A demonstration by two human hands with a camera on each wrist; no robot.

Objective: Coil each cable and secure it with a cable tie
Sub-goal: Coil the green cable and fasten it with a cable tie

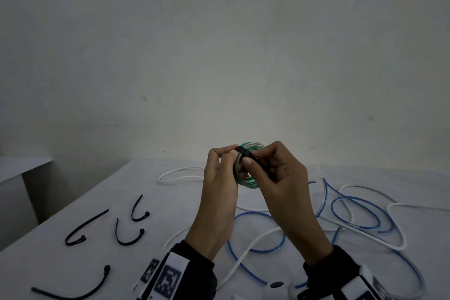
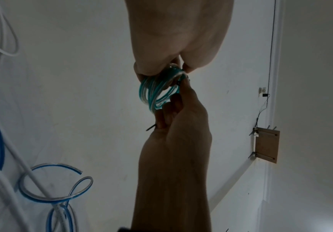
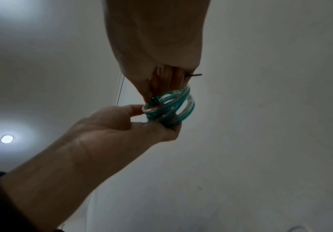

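Note:
I hold a small coil of green and clear cable (image 1: 250,146) (image 2: 155,94) (image 3: 173,106) up above the table. My left hand (image 1: 232,153) (image 2: 161,69) (image 3: 147,116) pinches the coil's left side with thumb and fingers. A black cable tie (image 1: 253,157) is looped around the coil's top. My right hand (image 1: 255,154) (image 2: 173,100) (image 3: 161,81) grips the tie's tail just past its head. The tail's tip (image 2: 150,127) (image 3: 194,75) sticks out of the right fist. How tight the loop sits is hidden by the fingers.
Several loose black cable ties (image 1: 75,229) (image 1: 129,234) lie on the white table (image 1: 170,202) at the left. Loose blue cable (image 1: 353,212) and white cable (image 1: 180,175) sprawl under and to the right of my hands. A lower surface (image 1: 24,165) stands at the far left.

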